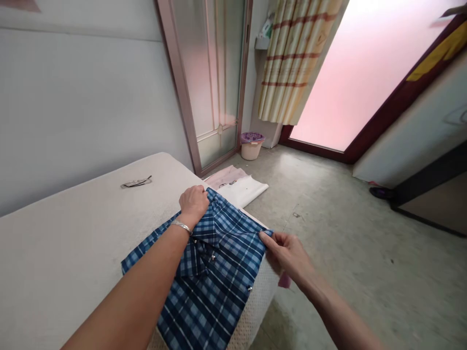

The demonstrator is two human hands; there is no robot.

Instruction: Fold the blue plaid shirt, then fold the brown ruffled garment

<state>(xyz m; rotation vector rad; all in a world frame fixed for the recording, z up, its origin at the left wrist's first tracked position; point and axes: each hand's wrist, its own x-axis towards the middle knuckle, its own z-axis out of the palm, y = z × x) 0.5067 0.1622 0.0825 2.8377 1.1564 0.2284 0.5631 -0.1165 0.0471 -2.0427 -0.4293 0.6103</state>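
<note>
A blue plaid shirt (pixel 215 262) with metal snap buttons lies spread on a white mattress (pixel 73 243), near its right edge. My left hand (pixel 193 203) is closed on the shirt's far corner, a silver bracelet on its wrist. My right hand (pixel 286 253) pinches the shirt's right edge at the side of the mattress.
A pair of glasses (pixel 136 183) lies on the far part of the mattress. Folded white and pink cloth (pixel 239 187) sits just beyond the mattress corner. A small bin (pixel 251 145) stands by a glass door. A dark shoe (pixel 381 193) lies on the tiled floor at right.
</note>
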